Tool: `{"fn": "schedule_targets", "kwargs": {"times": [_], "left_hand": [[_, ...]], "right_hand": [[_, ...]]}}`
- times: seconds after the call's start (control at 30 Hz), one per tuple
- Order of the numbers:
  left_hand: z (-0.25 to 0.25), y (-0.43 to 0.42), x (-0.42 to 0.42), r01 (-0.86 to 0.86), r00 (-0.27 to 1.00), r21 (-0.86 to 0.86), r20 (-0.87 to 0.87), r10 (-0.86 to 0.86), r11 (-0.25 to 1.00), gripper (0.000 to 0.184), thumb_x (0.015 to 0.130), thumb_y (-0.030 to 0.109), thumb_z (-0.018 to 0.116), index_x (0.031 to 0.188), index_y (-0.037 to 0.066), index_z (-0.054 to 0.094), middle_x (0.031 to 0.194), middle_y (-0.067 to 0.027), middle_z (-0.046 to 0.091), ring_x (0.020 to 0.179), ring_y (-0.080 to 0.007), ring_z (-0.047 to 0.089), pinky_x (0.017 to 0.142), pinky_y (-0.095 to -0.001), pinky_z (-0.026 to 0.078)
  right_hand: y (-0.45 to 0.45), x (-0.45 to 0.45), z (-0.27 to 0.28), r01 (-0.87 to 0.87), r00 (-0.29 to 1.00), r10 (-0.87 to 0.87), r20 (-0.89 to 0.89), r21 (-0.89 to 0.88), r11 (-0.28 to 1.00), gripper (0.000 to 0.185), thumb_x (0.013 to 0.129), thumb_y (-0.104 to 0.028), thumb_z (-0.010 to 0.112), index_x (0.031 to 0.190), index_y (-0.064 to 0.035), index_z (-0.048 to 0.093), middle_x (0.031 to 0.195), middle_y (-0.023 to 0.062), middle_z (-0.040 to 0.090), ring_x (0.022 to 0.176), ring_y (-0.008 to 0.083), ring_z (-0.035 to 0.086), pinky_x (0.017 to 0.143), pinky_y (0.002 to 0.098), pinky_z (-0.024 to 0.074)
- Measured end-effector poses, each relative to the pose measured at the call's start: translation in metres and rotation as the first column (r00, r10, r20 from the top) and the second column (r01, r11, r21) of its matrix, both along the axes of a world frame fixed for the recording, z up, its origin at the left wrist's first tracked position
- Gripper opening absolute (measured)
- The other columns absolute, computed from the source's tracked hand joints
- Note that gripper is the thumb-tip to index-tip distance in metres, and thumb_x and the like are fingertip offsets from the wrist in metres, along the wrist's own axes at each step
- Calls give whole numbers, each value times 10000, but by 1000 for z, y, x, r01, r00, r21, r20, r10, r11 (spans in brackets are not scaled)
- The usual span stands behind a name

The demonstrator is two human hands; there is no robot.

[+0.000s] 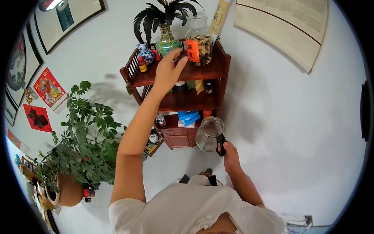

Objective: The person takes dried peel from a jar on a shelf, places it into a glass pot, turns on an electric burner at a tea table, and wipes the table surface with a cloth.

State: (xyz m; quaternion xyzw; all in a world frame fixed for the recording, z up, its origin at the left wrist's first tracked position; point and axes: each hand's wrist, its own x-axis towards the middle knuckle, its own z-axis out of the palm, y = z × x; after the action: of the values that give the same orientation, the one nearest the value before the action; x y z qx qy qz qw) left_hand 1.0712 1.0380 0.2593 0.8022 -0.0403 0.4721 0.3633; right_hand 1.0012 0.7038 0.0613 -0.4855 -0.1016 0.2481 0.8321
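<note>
My right hand [230, 156] is closed around the black handle of a clear glass pitcher [206, 141], held in front of the lower part of a wooden shelf unit. Nothing can be seen inside the pitcher. My left hand [170, 71] is stretched out over the top shelf, thumb and fingers apart, with nothing visible in it. Just to its right stands a glass jar [203, 47] of dried brown pieces with an orange label. Behind the fingers is a green patterned vase [166, 43] holding black feathers. Left of the hand sit a blue-and-white porcelain piece [145, 54] and a small yellow-labelled bottle [142, 65].
The reddish-brown shelf unit [189, 103] stands against a white wall. Blue packets [189, 117] lie on a lower shelf. A leafy plant [87, 136] in a large clay pot [71, 191] is at the left. Hanging scrolls [286, 27] and framed pictures are on the wall.
</note>
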Motion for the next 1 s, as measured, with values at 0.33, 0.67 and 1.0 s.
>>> {"fn": "schedule_targets", "kwargs": {"times": [0.33, 0.67, 1.0], "left_hand": [[113, 67, 213, -211, 970, 391, -26, 240, 896, 646, 866, 500, 684, 1284, 14, 604, 1269, -226, 618, 1223, -380, 555, 1032, -441, 444], [131, 104, 295, -30, 883, 674, -328, 335, 738, 897, 752, 729, 644, 1420, 138, 547, 1250, -235, 639, 1184, -384, 605, 1008, -440, 473], [143, 114, 293, 88, 893, 643, -390, 226, 760, 844, 730, 739, 650, 1366, 186, 615, 1134, -239, 686, 1079, -381, 658, 935, -427, 505]], "right_hand": [[51, 130, 11, -171, 983, 176, 47, -95, 981, 245, 995, -282, 566, 966, -45, 621, 887, -6, 582, 882, 117, 507, 875, 272, 359], [100, 152, 25, -146, 988, 149, 32, -96, 985, 244, 986, -229, 537, 1016, 3, 604, 907, 36, 579, 912, 149, 511, 941, 292, 361], [120, 159, 62, -147, 987, 151, 53, -63, 987, 222, 985, -253, 576, 1000, -40, 639, 859, -8, 582, 873, 98, 497, 857, 262, 358]]}}
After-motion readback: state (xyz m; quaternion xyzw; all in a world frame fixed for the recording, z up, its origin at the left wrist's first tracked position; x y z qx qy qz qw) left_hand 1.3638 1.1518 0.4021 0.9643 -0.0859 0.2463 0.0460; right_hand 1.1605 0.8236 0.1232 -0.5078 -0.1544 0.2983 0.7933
